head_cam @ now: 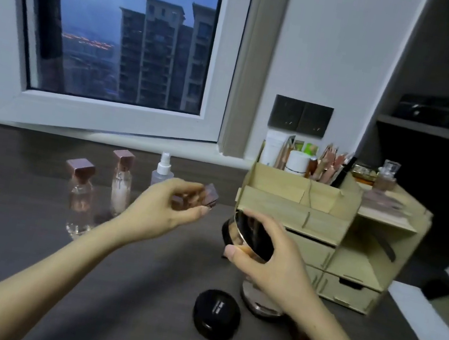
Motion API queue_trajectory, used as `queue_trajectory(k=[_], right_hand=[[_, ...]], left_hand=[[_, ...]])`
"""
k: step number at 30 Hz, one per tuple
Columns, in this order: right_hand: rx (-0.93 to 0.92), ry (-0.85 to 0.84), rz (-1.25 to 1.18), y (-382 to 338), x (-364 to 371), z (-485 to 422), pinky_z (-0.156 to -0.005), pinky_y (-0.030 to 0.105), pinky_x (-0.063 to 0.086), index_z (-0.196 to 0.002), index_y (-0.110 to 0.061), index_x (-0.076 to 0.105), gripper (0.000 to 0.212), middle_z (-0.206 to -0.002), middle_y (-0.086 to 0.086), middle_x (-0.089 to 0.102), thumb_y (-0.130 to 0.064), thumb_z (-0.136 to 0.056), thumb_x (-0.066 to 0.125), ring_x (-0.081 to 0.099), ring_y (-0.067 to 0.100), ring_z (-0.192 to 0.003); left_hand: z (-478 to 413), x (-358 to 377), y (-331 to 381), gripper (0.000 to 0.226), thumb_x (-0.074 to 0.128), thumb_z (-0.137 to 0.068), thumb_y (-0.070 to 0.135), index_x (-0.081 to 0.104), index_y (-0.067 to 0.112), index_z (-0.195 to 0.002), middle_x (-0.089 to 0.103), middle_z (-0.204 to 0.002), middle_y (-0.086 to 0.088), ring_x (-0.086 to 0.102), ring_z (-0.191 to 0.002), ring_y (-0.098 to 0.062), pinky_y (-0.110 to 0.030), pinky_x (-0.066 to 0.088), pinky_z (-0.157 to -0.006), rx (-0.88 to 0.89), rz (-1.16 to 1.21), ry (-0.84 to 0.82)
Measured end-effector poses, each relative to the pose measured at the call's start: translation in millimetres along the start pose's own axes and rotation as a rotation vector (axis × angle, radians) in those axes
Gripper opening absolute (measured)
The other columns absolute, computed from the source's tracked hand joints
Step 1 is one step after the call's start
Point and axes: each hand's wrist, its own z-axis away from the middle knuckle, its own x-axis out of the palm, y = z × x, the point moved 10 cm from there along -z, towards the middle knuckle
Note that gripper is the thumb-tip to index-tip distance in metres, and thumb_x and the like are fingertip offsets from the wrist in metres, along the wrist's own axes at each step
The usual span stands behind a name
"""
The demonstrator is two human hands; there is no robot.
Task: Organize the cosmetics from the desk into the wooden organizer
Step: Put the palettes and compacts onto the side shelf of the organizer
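Downward view over a dark bench (13,222), two bare forearms reaching in. Right hand (271,256) held above the bench, fingers (265,222) over the top and thumb beneath, gripping a round black jar (247,237) with a gold rim; jar tipped on edge, flat face turned sideways rather than level. Wooden organizer (327,227) at 3 o'clock from the jar, just beside it, front drawers and an open side cubby facing the hands, top slots packed with tubes and pencils. Left hand (168,208) at 9 o'clock from the jar, farther from the organizer, fingers pinching a small brown-capped bottle (206,198), blurred, long axis lying roughly sideways toward 3 o'clock. Right hand the nearer of the two to the organizer, so probably first to set down; jar likely needing to be turned level to fit a slot or shelf. Left on the bench: a black compact (216,314) at 6 o'clock from the jar, a shiny round case (256,303) partly hidden under the right wrist, and off at 9 o'clock a clear bottle (78,198) and a cream-filled bottle (121,187), both with square rose caps, plus a spray bottle (162,172). Bench surface smooth and matte. Behind, a window (128,27) at 11 o'clock showing tower blocks at dusk, a dark socket panel (299,120) on the wall above the organizer, dark shelving (439,133) at 2 o'clock.
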Motion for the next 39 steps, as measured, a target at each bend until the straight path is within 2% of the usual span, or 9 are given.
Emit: queue_trajectory(k=[3, 6, 11, 16, 24, 28, 34, 37, 39], right_hand=[[-0.017, 0.163, 0.047, 1, -73, -12, -0.089, 0.006, 0.04, -0.11, -0.049, 0.051, 0.048, -0.119, -0.015, 0.057, -0.035, -0.07, 0.074, 0.053, -0.005, -0.11], [-0.013, 0.355, 0.121, 9, -144, -14, -0.085, -0.002, 0.035, -0.118, -0.036, 0.055, 0.048, -0.118, -0.013, 0.057, -0.028, -0.075, 0.075, 0.052, -0.007, -0.107], [0.057, 0.553, 0.228, 33, -220, -21, -0.085, 0.011, 0.034, -0.128, -0.026, 0.054, 0.05, -0.123, -0.01, 0.052, -0.029, -0.08, 0.069, 0.047, 0.003, -0.112], [0.097, 0.682, 0.217, 56, -267, -31, -0.089, 0.025, 0.039, -0.126, -0.024, 0.056, 0.049, -0.126, 0.002, 0.057, -0.032, -0.08, 0.068, 0.052, 0.016, -0.116], [0.17, 0.659, 0.244, 102, -277, -29, -0.093, 0.033, 0.042, -0.129, -0.024, 0.053, 0.05, -0.13, 0.003, 0.056, -0.034, -0.082, 0.066, 0.05, 0.018, -0.12], [0.162, 0.643, 0.246, 108, -272, -26, -0.09, 0.03, 0.038, -0.131, -0.022, 0.051, 0.051, -0.132, 0.004, 0.054, -0.033, -0.083, 0.065, 0.047, 0.017, -0.121], [0.094, 0.613, 0.24, 92, -265, -23, -0.086, 0.019, 0.035, -0.132, -0.023, 0.049, 0.053, -0.134, 0.0, 0.052, -0.03, -0.083, 0.066, 0.044, 0.008, -0.118], [0.084, 0.605, 0.241, 86, -264, -19, -0.08, 0.01, 0.033, -0.132, -0.023, 0.049, 0.053, -0.133, -0.001, 0.052, -0.029, -0.083, 0.066, 0.044, 0.006, -0.116], [0.079, 0.601, 0.248, 83, -263, -16, -0.08, 0.008, 0.032, -0.132, -0.023, 0.049, 0.052, -0.133, -0.001, 0.052, -0.029, -0.083, 0.066, 0.043, 0.005, -0.115]], left_hand=[[-40, 27, 51, 0.044, 0.066, -0.081, 0.034, 0.059, 0.023, -0.123, 0.065, -0.114, 0.003, 0.06, -0.099, -0.009, -0.023, 0.049, -0.091, 0.125, 0.107, -0.006], [-71, 59, 98, 0.035, 0.066, -0.082, 0.032, 0.064, 0.025, -0.117, 0.069, -0.107, -0.004, 0.062, -0.096, -0.019, -0.035, 0.048, -0.089, 0.21, 0.19, -0.047], [-114, 119, 172, 0.034, 0.064, -0.084, 0.03, 0.065, 0.012, -0.113, 0.066, -0.095, -0.011, 0.058, -0.088, -0.021, -0.02, 0.044, -0.076, 0.362, 0.196, -0.153], [-151, 169, 204, 0.04, 0.066, -0.083, 0.033, 0.063, 0.017, -0.119, 0.063, -0.086, 0.003, 0.053, -0.08, -0.01, -0.022, 0.04, -0.074, 0.412, 0.145, -0.254], [-167, 217, 210, 0.037, 0.062, -0.083, 0.043, 0.066, 0.026, -0.115, 0.068, -0.114, 0.001, 0.059, -0.106, -0.016, -0.041, 0.049, -0.094, 0.393, 0.03, -0.417], [-169, 215, 210, 0.038, 0.056, -0.084, 0.05, 0.063, 0.033, -0.117, 0.068, -0.117, 0.004, 0.057, -0.109, -0.016, -0.029, 0.042, -0.084, 0.407, -0.025, -0.37], [-171, 211, 203, 0.034, 0.048, -0.091, 0.044, 0.06, 0.035, -0.121, 0.064, -0.121, -0.002, 0.051, -0.118, -0.019, -0.029, 0.032, -0.084, 0.393, -0.062, -0.291], [-168, 206, 201, 0.033, 0.05, -0.091, 0.041, 0.061, 0.032, -0.12, 0.06, -0.124, -0.002, 0.048, -0.119, -0.02, -0.034, 0.034, -0.095, 0.375, -0.03, -0.298], [-166, 205, 200, 0.033, 0.049, -0.092, 0.038, 0.061, 0.03, -0.122, 0.059, -0.127, -0.001, 0.048, -0.119, -0.018, -0.029, 0.03, -0.09, 0.358, -0.03, -0.327]])
